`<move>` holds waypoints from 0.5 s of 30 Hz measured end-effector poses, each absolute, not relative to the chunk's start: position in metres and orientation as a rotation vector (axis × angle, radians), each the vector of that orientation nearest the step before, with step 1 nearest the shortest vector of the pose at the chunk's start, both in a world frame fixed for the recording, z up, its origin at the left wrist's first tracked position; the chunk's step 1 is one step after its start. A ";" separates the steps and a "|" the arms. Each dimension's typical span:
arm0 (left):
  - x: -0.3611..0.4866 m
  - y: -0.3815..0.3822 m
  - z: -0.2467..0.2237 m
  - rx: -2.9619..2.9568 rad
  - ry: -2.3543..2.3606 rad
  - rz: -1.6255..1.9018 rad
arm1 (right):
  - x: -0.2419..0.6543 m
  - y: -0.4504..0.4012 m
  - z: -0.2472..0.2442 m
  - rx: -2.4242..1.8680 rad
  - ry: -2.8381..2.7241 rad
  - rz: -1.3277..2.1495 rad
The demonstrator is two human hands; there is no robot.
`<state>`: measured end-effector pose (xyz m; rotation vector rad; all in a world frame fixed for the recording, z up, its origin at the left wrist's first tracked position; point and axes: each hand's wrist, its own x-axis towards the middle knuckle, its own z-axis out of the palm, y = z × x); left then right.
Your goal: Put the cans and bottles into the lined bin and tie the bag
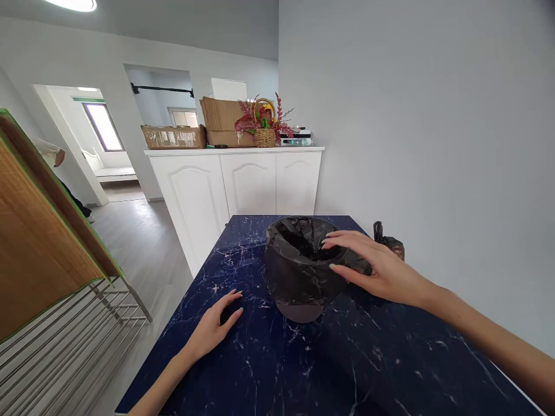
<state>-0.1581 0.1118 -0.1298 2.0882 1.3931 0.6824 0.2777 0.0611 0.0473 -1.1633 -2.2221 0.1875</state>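
A bin [299,312] lined with a black plastic bag [299,280] stands upright on the dark blue marbled table [260,370]. The bag is folded over the rim and its mouth is open. My right hand [375,263] is at the bin's right side, thumb and fingers apart, at or just over the rim; whether it touches the bag I cannot tell. Low over the table, left of the bin, my left hand [215,323] has its thumb and fingers apart with nothing between them.
Behind the table's right edge sits a tied black bag [389,241]. A white cabinet [251,179] beyond carries cardboard boxes [223,124] and a flower basket [264,136]. At left stand a metal rack [87,335] and a wooden board [39,225]; a person [56,155] is partly visible behind.
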 end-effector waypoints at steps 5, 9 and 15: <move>-0.162 0.100 -0.135 2.119 1.395 0.740 | 0.243 0.079 0.049 -1.071 -2.494 0.009; -0.169 0.091 -0.139 2.159 1.410 0.769 | 0.242 0.067 0.050 -1.121 -2.565 -0.055; -0.174 0.084 -0.144 2.207 1.404 0.796 | 0.269 0.006 0.054 -1.223 -2.513 -0.068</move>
